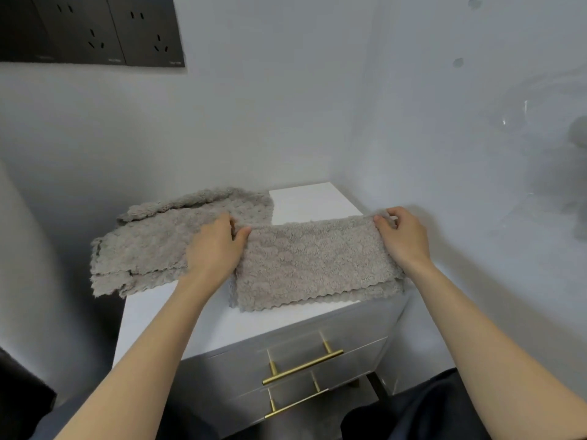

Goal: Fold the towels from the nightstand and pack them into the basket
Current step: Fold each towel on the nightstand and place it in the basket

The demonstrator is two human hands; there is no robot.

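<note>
Upper left of frame: dark sockets [92, 30] on the wall, not part of the job. Below them, centre-left: pile [149, 246] of grey towels, loose & rumpled, on the left part of the nightstand [313, 200], one edge hanging over its left side.

Just right of the pile, left hand [216, 249]: thumb & fingers closed on the far-left corner of the towel [314, 265], pinching it. That towel lies centre frame on the nightstand's right-front part. It's doubled into a long strip, w/ a scalloped lower layer showing along the near edge. Its left end touches or overlaps the pile, can't tell which.

Right of centre, right hand [403, 239]: thumb & forefinger clamped on the far-right corner, other fingers curled behind. Far right edge: smth blurry & see-through, can't say what. No basket that I can make out.

Step in hand, by my read: squaring up the fold. To do it well:
- Pinch both layers at each corner.
- Pull gently apart so the strip goes taut.
- Near edges don't match, so shift the top layer toward the front.
- Lay flat, smooth w/ palms, then make the next fold.
- Stay clear of the pile so it doesn't drag along.
</note>
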